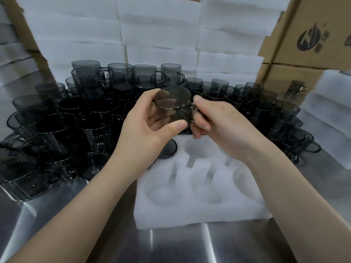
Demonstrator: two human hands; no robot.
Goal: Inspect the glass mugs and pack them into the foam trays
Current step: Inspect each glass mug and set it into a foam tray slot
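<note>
The left hand (150,128) curls round the body of a smoky glass mug (172,100), thumb on its near side; the right hand (218,122) pinches its handle; one round end faces the camera. Below both hands a white foam tray (190,211) lies on a steel table (228,243); just under the left hand a second mug (169,149) sits in a tray pocket; loose mugs (57,130) crowd left of and beyond the hands; foam stacks (159,35) rise farther back; cardboard boxes (303,35) stand beyond the right hand.
</note>
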